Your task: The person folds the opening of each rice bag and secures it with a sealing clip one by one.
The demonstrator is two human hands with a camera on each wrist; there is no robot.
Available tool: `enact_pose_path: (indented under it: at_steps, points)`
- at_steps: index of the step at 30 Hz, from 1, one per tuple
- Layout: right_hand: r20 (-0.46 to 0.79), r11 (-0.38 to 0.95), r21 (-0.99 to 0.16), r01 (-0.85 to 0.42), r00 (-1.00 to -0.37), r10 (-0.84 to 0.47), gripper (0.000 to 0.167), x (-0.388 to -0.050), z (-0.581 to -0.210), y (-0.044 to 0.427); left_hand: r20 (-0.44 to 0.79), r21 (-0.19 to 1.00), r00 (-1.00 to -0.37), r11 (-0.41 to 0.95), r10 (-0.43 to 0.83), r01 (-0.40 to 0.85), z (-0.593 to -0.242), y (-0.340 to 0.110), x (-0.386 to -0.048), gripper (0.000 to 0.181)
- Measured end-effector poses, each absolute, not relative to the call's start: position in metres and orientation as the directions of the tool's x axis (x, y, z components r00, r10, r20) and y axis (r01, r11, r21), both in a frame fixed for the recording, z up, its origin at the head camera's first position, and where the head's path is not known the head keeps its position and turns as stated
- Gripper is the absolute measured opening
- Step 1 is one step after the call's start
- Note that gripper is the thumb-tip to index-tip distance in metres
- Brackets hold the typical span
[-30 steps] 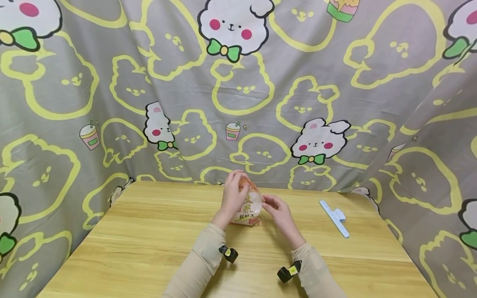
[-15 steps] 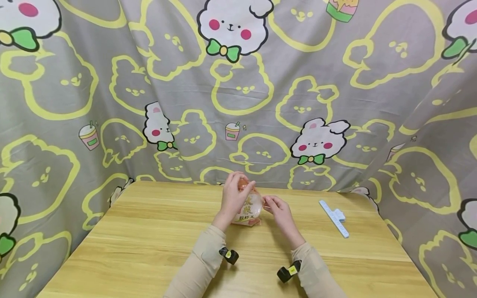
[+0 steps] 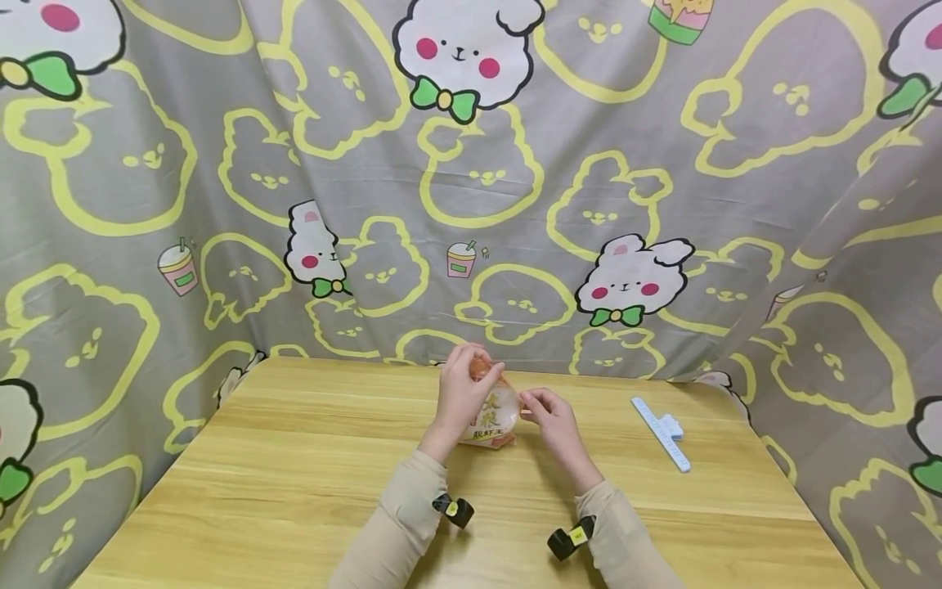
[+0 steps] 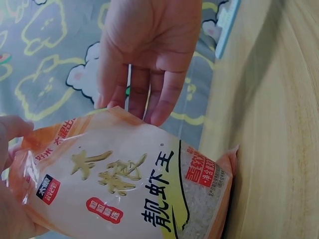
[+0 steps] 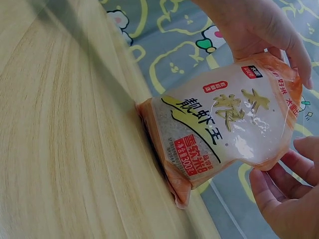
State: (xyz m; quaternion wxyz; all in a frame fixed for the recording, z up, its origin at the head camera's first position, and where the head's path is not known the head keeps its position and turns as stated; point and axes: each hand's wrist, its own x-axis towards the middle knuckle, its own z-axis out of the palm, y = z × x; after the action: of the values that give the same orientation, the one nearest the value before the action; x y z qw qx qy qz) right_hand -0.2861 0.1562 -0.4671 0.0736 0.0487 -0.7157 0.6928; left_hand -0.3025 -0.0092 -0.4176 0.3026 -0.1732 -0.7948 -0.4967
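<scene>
A small plastic bag of rice (image 3: pixel 495 409), orange and white with printed characters, stands on the table near its back edge. Its lower end touches the wood. My left hand (image 3: pixel 458 401) grips the bag's gathered top from the left, the thumb toward the right. At the bag's right edge, my right hand (image 3: pixel 553 427) pinches the film between thumb and fingers. The left wrist view shows that right hand (image 4: pixel 149 55) with some fingertips behind the bag (image 4: pixel 124 174). In the right wrist view, grains show through a window near the bag's bottom (image 5: pixel 224 119).
A light blue bag clip (image 3: pixel 658 432) lies on the wooden table (image 3: pixel 294 491), right of the hands. Behind the table hangs a grey curtain (image 3: pixel 500 188) with cartoon prints, close to the back edge. Black cameras are strapped to both wrists.
My left thumb has shifted to the right across the bag's top, and the left hand has dropped slightly. The right hand stays at the bag's edge with small finger movements.
</scene>
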Motion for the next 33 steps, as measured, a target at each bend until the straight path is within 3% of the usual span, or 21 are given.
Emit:
enact_pose_path:
  at_steps: [8, 16, 33]
  points:
    - [0.189, 0.083, -0.979, -0.185, -0.981, 0.034, 0.02, -0.287, -0.471, 0.157, 0.637, 0.697, -0.771, 0.428, -0.002, 0.575, -0.42, -0.014, -0.302, 0.021]
    - [0.173, 0.104, -0.98, -0.168, -0.984, 0.043, 0.018, -0.286, -0.47, 0.155, 0.665, 0.666, -0.745, 0.416, 0.045, 0.619, -0.423, -0.021, -0.306, 0.022]
    - [0.179, 0.158, -0.973, -0.169, -0.983, 0.047, 0.017, -0.285, -0.471, 0.153, 0.544, 0.768, -0.832, 0.334, 0.111, 0.547, -0.418, -0.034, -0.302, 0.021]
